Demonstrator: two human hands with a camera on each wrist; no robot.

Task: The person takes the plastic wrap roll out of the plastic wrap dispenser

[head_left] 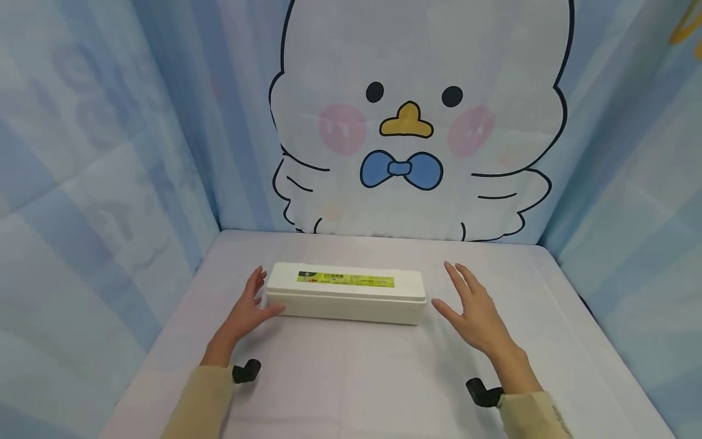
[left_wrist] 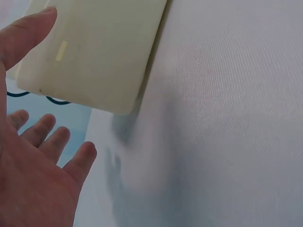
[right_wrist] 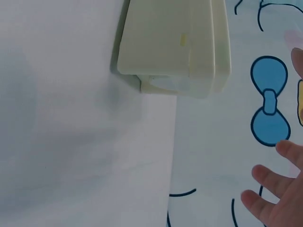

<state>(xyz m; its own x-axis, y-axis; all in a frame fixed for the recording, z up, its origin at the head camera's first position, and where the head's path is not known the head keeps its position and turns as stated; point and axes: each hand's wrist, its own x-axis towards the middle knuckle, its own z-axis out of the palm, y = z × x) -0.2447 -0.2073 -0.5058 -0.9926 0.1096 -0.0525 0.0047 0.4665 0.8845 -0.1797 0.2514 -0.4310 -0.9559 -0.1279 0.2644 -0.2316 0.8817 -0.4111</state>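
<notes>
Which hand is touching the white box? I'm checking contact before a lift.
The left hand: its thumb lies against the white box's left end. The right hand is held open beside the right end, with a clear gap.

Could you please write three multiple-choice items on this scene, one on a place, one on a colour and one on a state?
1. Where does the long box lie?
A. On the table between both hands
B. On the floor
C. In the right hand

2. What colour is the label on the box?
A. Red
B. Yellow-green
C. Black

3. How is the right hand?
A. Clenched in a fist
B. Gripping the box
C. Open, apart from the box

Answers: 1 A, the box rests on the table with the left hand at one end. 2 B, the strip on top is yellow-green. 3 C, its fingers are straight with a gap to the box.
</notes>
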